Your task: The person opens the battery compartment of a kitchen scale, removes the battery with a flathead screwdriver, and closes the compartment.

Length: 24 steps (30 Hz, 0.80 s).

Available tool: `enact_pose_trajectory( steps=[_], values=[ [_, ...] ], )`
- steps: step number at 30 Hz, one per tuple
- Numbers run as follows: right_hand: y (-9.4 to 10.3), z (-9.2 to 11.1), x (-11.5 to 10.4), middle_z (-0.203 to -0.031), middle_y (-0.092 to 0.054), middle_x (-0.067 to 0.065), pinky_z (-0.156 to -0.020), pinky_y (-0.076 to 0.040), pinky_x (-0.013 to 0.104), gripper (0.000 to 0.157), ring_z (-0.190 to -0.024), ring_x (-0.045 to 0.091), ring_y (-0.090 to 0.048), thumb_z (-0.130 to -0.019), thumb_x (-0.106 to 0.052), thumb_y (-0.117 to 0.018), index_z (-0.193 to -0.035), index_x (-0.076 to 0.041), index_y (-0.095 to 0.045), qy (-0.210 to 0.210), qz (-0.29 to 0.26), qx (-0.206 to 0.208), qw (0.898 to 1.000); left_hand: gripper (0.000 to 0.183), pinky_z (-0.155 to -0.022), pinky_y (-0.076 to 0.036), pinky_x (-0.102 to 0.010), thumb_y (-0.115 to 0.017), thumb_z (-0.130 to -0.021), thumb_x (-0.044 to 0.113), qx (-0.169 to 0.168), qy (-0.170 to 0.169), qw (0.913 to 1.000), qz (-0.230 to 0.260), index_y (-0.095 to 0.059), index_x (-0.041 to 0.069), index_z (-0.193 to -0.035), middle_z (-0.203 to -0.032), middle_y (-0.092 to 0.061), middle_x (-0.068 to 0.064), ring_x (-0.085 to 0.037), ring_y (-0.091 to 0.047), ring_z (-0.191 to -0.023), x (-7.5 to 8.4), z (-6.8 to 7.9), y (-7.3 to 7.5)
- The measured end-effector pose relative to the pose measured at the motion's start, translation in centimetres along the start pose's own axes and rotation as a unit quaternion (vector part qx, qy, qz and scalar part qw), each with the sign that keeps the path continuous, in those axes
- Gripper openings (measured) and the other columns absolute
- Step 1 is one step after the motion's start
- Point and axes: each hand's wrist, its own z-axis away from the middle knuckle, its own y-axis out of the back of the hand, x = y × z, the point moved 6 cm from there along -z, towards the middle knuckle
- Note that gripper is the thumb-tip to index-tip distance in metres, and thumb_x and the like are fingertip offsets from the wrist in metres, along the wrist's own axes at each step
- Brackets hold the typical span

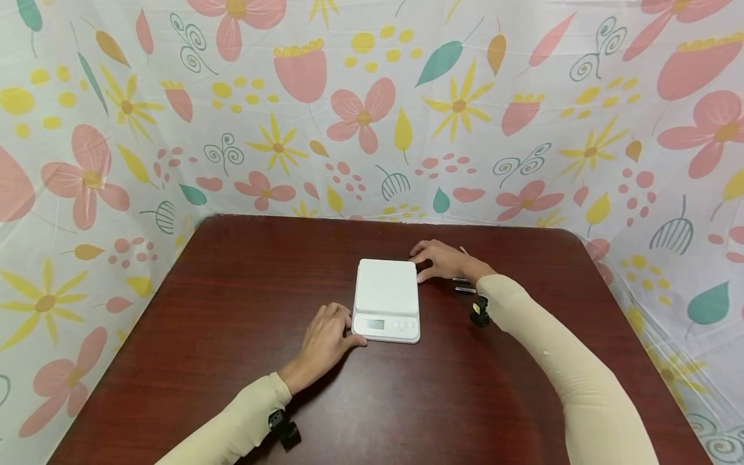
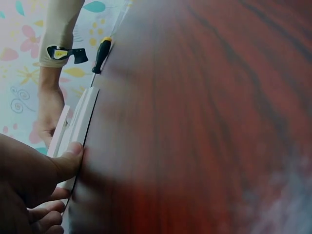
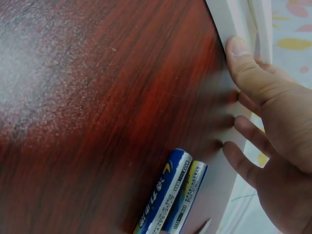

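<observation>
A white kitchen scale (image 1: 386,287) with a small display lies flat on the dark red-brown table (image 1: 232,290). My left hand (image 1: 325,339) holds its front left corner, thumb along the front edge and bent fingers at the left side. At the back right corner is my right hand (image 1: 444,258), its thumb touching the scale's side. In the right wrist view, the other fingers (image 3: 253,136) are spread, their tips low by the table. Beside them lie a thicker blue battery (image 3: 163,190) and a thinner battery (image 3: 187,197).
The left wrist view shows a screwdriver (image 2: 102,56) with a black and yellow handle lying past the scale. A thin metal tip (image 3: 205,225) pokes in near the batteries. Behind the table hangs a flower-patterned cloth (image 1: 360,116), also along both sides.
</observation>
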Motion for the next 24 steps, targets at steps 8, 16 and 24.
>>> enact_pose_trajectory(
  steps=[8, 16, 24],
  values=[
    [-0.12, -0.08, 0.15, -0.140, -0.055, 0.022, -0.111, -0.039, 0.060, 0.044, -0.131, 0.040, -0.048, -0.090, -0.025, -0.078, -0.131, -0.008, -0.071, -0.005, 0.006, -0.003, 1.000, 0.045, -0.082, -0.053, -0.040, -0.091, -0.073, 0.045, -0.012, 0.014, 0.9997, -0.014, -0.067, 0.009, -0.085, -0.110, -0.065, -0.008, -0.026, -0.056, -0.098, -0.12, -0.13, 0.15],
    [-0.11, 0.34, -0.10, -0.141, -0.056, 0.021, -0.111, -0.039, 0.060, 0.043, -0.131, 0.040, -0.049, -0.091, -0.029, -0.078, -0.129, -0.010, -0.072, -0.012, 0.016, 0.002, 1.000, 0.046, -0.077, -0.052, -0.041, -0.092, -0.072, 0.045, -0.024, 0.016, 0.9994, -0.021, -0.065, 0.011, -0.086, -0.108, -0.062, -0.008, -0.028, -0.055, -0.096, 0.04, -0.33, 0.49],
    [0.25, 0.79, 0.03, -0.143, -0.057, 0.020, -0.108, -0.045, 0.058, 0.054, -0.134, 0.039, -0.050, -0.090, -0.022, -0.080, -0.139, -0.006, -0.064, -0.018, 0.036, -0.001, 0.999, 0.059, -0.080, -0.053, -0.043, -0.086, -0.073, 0.059, -0.054, -0.001, 0.9972, -0.052, -0.071, 0.009, -0.100, -0.112, -0.064, -0.012, -0.030, -0.056, -0.096, 0.04, -0.63, 0.86]
  ],
)
